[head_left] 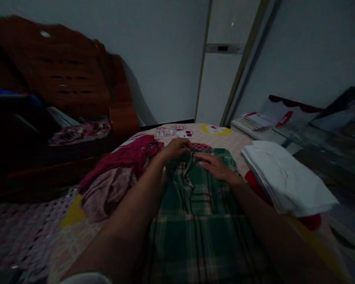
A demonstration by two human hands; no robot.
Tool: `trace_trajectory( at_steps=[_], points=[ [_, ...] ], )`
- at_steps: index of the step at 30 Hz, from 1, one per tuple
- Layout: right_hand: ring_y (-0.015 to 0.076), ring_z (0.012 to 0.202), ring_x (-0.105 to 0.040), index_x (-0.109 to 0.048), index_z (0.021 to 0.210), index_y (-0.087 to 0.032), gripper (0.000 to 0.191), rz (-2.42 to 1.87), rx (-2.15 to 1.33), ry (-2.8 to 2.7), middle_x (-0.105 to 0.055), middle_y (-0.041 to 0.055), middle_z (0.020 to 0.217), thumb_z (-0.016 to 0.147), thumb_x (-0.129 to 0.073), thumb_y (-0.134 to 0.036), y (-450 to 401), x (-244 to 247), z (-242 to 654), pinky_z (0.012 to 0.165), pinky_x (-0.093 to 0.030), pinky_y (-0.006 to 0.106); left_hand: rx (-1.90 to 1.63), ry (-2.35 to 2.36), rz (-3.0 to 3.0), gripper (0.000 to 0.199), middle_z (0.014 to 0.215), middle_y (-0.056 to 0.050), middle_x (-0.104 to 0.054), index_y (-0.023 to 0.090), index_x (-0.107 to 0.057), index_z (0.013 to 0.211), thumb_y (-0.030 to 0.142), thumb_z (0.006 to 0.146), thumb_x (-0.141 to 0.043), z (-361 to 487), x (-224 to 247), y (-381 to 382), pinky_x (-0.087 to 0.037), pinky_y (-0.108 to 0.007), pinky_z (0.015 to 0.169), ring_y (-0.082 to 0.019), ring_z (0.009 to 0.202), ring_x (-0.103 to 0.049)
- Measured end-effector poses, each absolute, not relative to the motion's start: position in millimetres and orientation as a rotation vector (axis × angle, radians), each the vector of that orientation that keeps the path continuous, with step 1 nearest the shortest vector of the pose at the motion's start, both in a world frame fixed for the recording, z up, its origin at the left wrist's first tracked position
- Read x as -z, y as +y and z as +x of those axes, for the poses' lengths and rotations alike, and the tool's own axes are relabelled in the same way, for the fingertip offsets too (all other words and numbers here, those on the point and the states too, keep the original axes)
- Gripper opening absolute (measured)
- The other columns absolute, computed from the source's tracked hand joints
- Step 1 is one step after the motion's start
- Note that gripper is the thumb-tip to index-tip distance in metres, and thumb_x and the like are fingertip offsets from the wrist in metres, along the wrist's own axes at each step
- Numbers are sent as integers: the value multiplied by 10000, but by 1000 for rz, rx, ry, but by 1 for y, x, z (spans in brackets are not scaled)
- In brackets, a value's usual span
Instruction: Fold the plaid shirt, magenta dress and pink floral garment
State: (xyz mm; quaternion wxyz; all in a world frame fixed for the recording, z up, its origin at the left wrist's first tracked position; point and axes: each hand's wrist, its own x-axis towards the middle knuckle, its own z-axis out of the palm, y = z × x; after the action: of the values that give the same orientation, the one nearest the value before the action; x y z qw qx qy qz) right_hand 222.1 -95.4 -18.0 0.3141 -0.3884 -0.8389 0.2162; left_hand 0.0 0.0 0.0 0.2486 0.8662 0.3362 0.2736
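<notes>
A green plaid shirt (pixel 197 232) lies spread over the patterned cover in front of me, its far end near the middle of the view. My left hand (pixel 177 149) is at that far end, fingers bent and closed on the cloth near the collar or opening. Just to the right, my right hand (pixel 214 165) rests on the shirt with its fingers stretched out toward the left hand. Creases run through the cloth below both hands. The light is dim, and the left fingertips are partly hidden.
Crumpled dark pink clothing (pixel 124 157) and a mauve garment (pixel 108 191) lie on the left. Folded white cloth (pixel 284 173) sits on the right. Beyond are a carved wooden chair (pixel 68 75), a glass table (pixel 319 138) with papers (pixel 258 120), and a tall white appliance (pixel 220 83).
</notes>
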Motion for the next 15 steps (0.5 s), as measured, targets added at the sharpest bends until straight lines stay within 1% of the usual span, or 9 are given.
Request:
trace_trajectory(
  at_steps=[3, 5, 9, 12, 15],
  points=[
    [242, 1270, -556, -615, 1322, -208, 407, -1040, -515, -2214, -620, 103, 1349, 973, -467, -357, -91, 26, 228, 1106, -403, 463, -859, 935, 2289, 298, 1032, -83, -737, 137, -711, 1036, 182, 781, -562, -13, -5, 4, -519, -324, 887, -196, 962, -679],
    [250, 1286, -541, -615, 1322, -208, 411, -1037, -461, -2241, -607, 110, 1364, 984, -449, -373, -89, 32, 230, 1113, -395, 476, -947, 1047, 2227, 319, 1051, -86, -735, 136, -713, 1047, 173, 767, -567, -25, -5, 9, -519, -331, 893, -200, 964, -677],
    [262, 1333, -491, -600, 1335, -210, 418, -1035, -346, -2358, -533, 121, 1442, 1000, -419, -382, -87, 46, 227, 1130, -368, 505, -1072, 1409, 2037, 329, 1001, -86, -747, 135, -735, 1007, 157, 716, -585, -52, 4, 20, -532, -334, 859, -212, 908, -679],
    [275, 1327, -491, -617, 1302, -175, 405, -1064, -285, -2444, -513, 140, 1456, 1000, -417, -357, -87, 54, 221, 1118, -382, 506, -1009, 1621, 1939, 323, 963, -81, -758, 143, -750, 976, 142, 691, -598, -63, 14, 22, -538, -303, 809, -211, 870, -683],
    [289, 1330, -483, -634, 1266, -132, 398, -1080, -228, -2480, -494, 158, 1469, 1001, -405, -322, -87, 55, 217, 1111, -387, 505, -932, 1712, 1911, 313, 914, -77, -764, 150, -759, 957, 119, 684, -608, -66, 19, 19, -535, -278, 763, -203, 820, -685]
  ],
)
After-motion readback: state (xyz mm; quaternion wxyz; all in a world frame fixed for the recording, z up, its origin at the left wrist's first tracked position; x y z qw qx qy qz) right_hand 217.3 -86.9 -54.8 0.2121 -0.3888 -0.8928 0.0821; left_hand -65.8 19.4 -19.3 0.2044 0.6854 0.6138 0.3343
